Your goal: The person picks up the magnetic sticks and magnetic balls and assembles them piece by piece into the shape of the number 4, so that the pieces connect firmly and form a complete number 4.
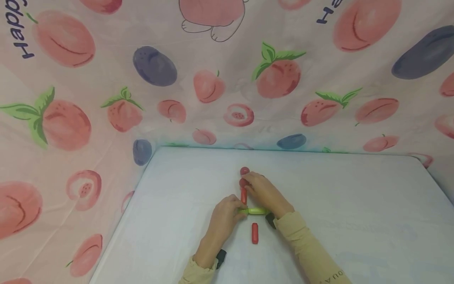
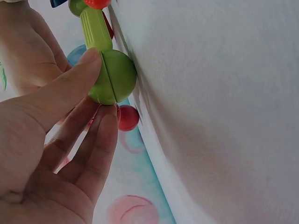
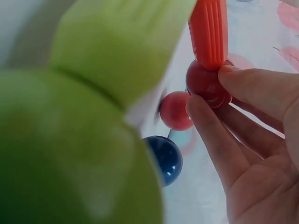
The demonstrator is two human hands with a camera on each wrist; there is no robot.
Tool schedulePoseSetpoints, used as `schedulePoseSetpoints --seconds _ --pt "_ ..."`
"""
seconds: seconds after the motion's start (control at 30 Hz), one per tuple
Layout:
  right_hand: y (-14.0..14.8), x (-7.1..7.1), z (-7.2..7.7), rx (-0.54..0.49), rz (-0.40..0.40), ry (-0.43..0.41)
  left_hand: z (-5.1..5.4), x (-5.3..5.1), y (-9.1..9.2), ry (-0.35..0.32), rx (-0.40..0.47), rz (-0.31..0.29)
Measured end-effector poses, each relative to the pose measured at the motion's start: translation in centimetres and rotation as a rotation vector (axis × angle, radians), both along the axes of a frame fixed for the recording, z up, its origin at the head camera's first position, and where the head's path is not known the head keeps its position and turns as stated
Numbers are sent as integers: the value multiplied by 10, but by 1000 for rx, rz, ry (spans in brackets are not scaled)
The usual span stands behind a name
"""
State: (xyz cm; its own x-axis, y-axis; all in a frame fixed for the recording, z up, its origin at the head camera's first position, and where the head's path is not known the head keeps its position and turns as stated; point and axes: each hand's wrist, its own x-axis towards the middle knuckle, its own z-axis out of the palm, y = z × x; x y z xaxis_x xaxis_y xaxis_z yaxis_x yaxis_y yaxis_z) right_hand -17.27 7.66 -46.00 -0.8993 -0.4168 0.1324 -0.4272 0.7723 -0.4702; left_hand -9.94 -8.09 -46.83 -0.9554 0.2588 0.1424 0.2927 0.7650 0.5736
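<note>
The main risk is judged to lie at the near end of the red stick (image 1: 243, 196), where it meets or stops just beside the left fingertips; whether it is joined there cannot be told, as that end is hidden. If the dark red ball (image 3: 205, 88) is pressed sideways by the right hand (image 1: 265, 192), the stick may be levered out of line. The green ball (image 2: 122, 77) is grasped between the thumb and fingers of the left hand (image 1: 223, 213); being round and smooth, it may be twisted within that pinch, and the green stick (image 1: 257, 211) swung with it. A second green ball (image 3: 70, 154) sits close to the right wrist and could be knocked if that arm is lowered. The lighter red ball (image 3: 175, 111), just beyond the right fingertips, could be nudged and set rolling.

The dark red ball is held by the tips of the right thumb and fingers, at the far end of the red stick. The long axis of that stick is pointed away from the left fingertips toward the right ones. The green stick is laid crosswise to it, from the left fingertips toward the right wrist. A loose red stick (image 1: 255, 233) is seen nearer the person than both sets of fingers, its long axis roughly matched to the held red one.
</note>
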Motion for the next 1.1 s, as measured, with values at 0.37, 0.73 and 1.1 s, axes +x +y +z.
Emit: schedulePoseSetpoints --seconds 0.37,0.73,1.1 --pt "-2 -2 -2 11 7 -43 -3 -1 1 2 -12 3" --pt "-3 0 -2 2 11 -92 0 0 1 4 -13 3" --pt "1 1 0 46 17 -63 -1 0 1 -4 -22 5"
